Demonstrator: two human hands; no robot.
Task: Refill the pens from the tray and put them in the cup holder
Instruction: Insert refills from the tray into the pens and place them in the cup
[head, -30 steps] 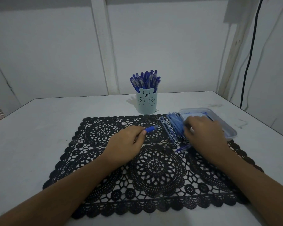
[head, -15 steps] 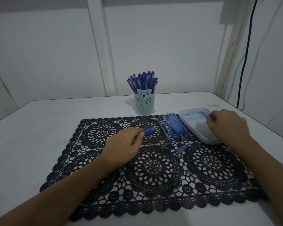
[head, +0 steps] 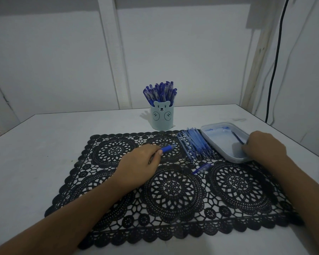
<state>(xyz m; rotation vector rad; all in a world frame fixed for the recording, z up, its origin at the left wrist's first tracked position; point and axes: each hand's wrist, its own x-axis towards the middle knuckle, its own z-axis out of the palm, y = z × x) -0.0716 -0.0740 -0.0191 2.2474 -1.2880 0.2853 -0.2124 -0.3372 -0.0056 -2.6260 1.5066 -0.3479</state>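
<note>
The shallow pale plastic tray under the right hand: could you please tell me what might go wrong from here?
The tray shows blue smears, so the thin dark refill pinched by the right hand may stain fingers. The small blue pen piece lying loose on the black lace mat could be knocked away. The pale blue bear-faced cup holder looks crowded.

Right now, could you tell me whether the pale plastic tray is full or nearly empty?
Nearly empty: the pale plastic tray shows mostly bare floor, with only one thin dark refill visible, by the right hand.
</note>
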